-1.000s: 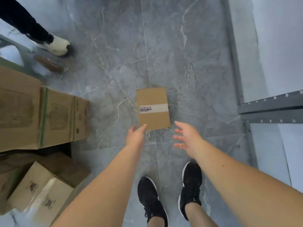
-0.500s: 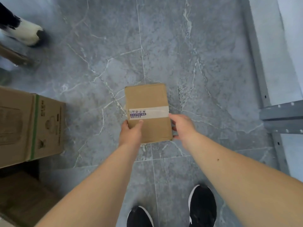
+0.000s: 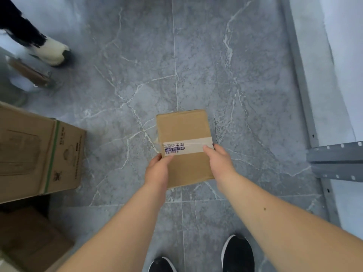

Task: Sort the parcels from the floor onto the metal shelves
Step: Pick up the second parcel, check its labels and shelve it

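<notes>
A small flat cardboard parcel [image 3: 183,132] with a strip of printed white tape across it is in the middle of the view, above the grey marble floor. My left hand [image 3: 157,170] grips its left edge with the thumb on top. My right hand [image 3: 221,160] grips its right edge by the tape. The near part of the parcel is hidden by my hands. The grey metal shelf frame [image 3: 337,154] stands at the right, its upright running along the wall.
A large cardboard box [image 3: 39,154] with green tape stands on the floor at the left, more boxes [image 3: 29,238] below it. Another person's foot in a white shoe [image 3: 53,51] is at the top left. My black shoes [image 3: 237,254] are at the bottom.
My hands went from reaching with fingers apart to closing on the parcel's two sides. The parcel now looks larger and closer to the camera.
</notes>
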`<move>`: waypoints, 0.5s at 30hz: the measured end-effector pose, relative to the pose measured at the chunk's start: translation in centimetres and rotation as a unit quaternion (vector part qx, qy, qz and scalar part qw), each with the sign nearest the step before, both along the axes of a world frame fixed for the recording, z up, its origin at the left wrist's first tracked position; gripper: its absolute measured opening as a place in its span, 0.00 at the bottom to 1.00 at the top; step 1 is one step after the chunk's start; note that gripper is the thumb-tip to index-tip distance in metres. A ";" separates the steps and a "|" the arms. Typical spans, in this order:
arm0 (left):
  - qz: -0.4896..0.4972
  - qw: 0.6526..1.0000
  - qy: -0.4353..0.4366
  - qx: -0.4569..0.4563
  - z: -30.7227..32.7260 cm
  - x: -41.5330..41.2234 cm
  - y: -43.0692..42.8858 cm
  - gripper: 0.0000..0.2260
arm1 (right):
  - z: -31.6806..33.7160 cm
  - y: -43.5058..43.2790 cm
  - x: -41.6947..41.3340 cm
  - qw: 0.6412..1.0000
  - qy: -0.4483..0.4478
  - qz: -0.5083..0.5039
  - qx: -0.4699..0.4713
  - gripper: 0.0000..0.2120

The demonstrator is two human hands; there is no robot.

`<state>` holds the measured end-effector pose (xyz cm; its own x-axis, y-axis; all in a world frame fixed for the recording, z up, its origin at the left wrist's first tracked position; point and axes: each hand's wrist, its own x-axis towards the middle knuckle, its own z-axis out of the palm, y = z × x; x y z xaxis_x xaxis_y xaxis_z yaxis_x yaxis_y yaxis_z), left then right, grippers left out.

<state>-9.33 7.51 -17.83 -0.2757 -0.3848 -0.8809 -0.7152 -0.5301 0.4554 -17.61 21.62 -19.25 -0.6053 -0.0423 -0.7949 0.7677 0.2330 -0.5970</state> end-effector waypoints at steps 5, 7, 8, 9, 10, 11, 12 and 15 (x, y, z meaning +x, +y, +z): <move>0.001 0.999 0.027 0.033 6.9 -0.3 0.0 0.29 | 6.5 0.7 -0.6 1.000 0.014 -0.010 0.015 0.11; -0.017 0.998 0.047 0.036 10.6 -0.8 -0.3 0.21 | 10.6 0.6 -1.1 0.999 0.025 -0.024 0.018 0.14; -0.031 0.997 0.052 0.041 12.5 -1.1 -0.7 0.20 | 12.6 0.7 -1.6 0.999 0.035 -0.025 0.014 0.15; -0.044 0.997 0.053 0.042 14.6 -1.6 -1.1 0.19 | 14.9 0.8 -2.0 0.999 0.040 -0.028 0.018 0.13; -0.057 0.996 0.054 0.043 16.7 -2.1 -1.6 0.18 | 16.8 0.9 -2.2 0.998 0.046 -0.031 0.011 0.11; -0.071 0.995 0.061 0.044 19.3 -2.6 -2.1 0.17 | 19.2 0.8 -2.4 0.998 0.054 -0.038 0.012 0.11; -0.083 0.993 0.068 0.043 21.9 -3.1 -2.7 0.17 | 21.4 0.7 -2.7 0.997 0.066 -0.039 0.009 0.16; -0.100 0.990 0.093 0.032 29.8 -4.4 -4.0 0.19 | 29.3 -0.2 -4.1 0.994 0.104 -0.024 0.018 0.24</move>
